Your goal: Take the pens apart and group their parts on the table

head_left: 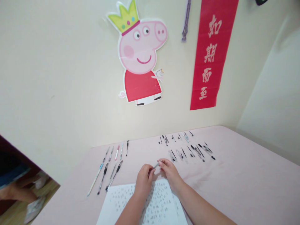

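Between my two hands is a slim greyish pen (156, 165), held at a slant over the top edge of the written paper. My left hand (144, 177) is closed round its lower end, and the fingers hide part of it. At the upper end, my right hand (169, 172) pinches the pen between thumb and fingertips. Whether the pen is whole or a part of one is too small to tell. Beneath my wrists lies a white sheet of paper (122, 200) covered in rows of handwriting.
Several whole pens (103, 178) lie in two rows on the left of the pink-covered table (225, 190). Several pens in pieces (198, 153) lie in two rows at the back right. The wall (70, 93) stands behind. A person's leg (21, 192) shows at lower left.
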`<state>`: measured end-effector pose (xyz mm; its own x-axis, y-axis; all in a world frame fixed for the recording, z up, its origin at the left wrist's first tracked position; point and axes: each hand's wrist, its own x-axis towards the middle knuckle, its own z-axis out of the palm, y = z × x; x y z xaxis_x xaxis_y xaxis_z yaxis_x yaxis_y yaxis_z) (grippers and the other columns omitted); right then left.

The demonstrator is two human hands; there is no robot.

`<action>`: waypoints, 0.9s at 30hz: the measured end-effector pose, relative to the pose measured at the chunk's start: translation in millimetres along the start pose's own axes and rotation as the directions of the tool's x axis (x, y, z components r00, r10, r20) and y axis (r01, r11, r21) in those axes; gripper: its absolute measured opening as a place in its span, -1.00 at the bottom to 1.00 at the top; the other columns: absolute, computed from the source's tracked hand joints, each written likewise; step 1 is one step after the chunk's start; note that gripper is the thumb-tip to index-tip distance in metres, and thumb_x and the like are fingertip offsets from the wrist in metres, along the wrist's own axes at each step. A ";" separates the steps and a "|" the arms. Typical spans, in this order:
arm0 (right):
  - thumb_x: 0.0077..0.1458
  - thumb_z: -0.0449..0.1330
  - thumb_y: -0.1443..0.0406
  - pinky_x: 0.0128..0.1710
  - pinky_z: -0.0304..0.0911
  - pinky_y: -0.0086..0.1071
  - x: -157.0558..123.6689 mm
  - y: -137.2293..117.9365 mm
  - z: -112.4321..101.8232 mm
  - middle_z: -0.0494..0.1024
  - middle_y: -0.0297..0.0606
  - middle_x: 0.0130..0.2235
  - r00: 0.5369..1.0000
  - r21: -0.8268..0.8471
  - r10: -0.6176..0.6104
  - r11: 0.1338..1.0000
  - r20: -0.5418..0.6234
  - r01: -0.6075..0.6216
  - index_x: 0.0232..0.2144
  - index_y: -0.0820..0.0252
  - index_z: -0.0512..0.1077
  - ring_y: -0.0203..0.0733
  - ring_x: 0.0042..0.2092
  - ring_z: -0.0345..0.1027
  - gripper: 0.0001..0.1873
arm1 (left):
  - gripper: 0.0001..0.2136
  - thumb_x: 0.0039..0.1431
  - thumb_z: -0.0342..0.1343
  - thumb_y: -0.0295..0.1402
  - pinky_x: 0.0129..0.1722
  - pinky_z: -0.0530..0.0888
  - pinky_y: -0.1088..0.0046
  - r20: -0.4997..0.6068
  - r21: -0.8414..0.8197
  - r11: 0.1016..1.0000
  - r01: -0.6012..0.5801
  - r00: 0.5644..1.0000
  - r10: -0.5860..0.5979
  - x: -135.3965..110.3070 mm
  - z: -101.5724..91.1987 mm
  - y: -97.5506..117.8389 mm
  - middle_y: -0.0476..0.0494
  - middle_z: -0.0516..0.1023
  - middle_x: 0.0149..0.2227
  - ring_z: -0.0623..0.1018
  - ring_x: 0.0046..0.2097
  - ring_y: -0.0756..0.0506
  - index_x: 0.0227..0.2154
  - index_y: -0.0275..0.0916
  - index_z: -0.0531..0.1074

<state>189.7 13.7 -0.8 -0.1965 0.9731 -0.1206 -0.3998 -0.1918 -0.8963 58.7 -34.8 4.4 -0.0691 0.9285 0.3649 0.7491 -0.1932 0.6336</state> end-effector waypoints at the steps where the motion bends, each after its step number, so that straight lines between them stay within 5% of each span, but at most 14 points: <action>1: -0.26 0.33 0.17 -0.55 0.04 -0.48 0.5 0.3 -0.1 0.42 -0.39 -0.50 1.000 0.003 0.003 1.000 0.005 -0.003 -0.42 0.17 0.48 -0.37 -0.52 0.18 -0.72 | -0.84 0.18 -0.09 -0.31 -0.31 0.33 0.39 -0.001 0.002 1.000 -0.002 1.000 0.002 0.3 0.0 0.1 -0.08 0.41 -0.41 0.41 -0.33 -0.07 -0.41 -0.22 0.34; 5: -0.24 0.33 0.14 -0.50 0.10 -0.46 1.1 1.8 0.3 0.43 -0.39 -0.48 1.000 0.006 -0.014 1.000 0.006 0.013 -0.35 0.17 0.47 -0.36 -0.51 0.21 -0.65 | -0.84 0.18 -0.09 -0.32 -0.34 0.31 0.42 0.011 0.018 0.999 -0.033 0.999 0.033 0.7 -1.7 2.3 -0.07 0.40 -0.43 0.40 -0.35 -0.06 -0.43 -0.22 0.34; 11: -0.27 0.35 0.12 -0.52 0.06 -0.46 -0.6 2.2 0.3 0.35 -0.43 -0.60 1.000 -0.025 -0.031 0.999 -0.003 0.031 -0.53 0.22 0.42 -0.35 -0.53 0.19 -0.69 | -0.83 0.19 -0.11 -0.34 -0.34 0.31 0.44 0.051 0.024 0.998 -0.058 0.997 0.056 -1.1 -5.0 6.3 -0.07 0.39 -0.41 0.40 -0.35 -0.05 -0.43 -0.22 0.34; 20: -0.30 0.36 0.19 -0.53 0.07 -0.48 -1.1 -3.4 0.5 0.45 -0.37 -0.41 0.999 0.010 -0.042 0.999 0.018 0.042 -0.33 0.16 0.45 -0.38 -0.50 0.20 -0.62 | -0.83 0.18 -0.10 -0.33 -0.36 0.31 0.45 -0.016 0.034 0.998 -0.051 0.999 0.051 -0.4 -3.7 5.3 -0.06 0.40 -0.43 0.41 -0.36 -0.05 -0.43 -0.21 0.34; 27: -0.26 0.33 0.13 -0.60 -0.07 -0.49 0.6 0.6 -0.9 0.32 -0.44 -0.62 0.999 -0.034 0.041 0.999 0.010 -0.040 -0.57 0.19 0.34 -0.39 -0.60 0.10 -0.69 | -0.84 0.16 -0.09 -0.33 -0.38 0.32 0.45 -0.034 0.058 0.998 -0.034 0.999 0.036 -0.5 -3.0 3.7 -0.06 0.40 -0.44 0.42 -0.37 -0.05 -0.43 -0.21 0.35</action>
<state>190.2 14.3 -1.8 -0.2217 0.9631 -0.1527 -0.3606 -0.2264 -0.9048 59.6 -37.0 8.7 -0.0642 0.9095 0.4107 0.7878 -0.2064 0.5803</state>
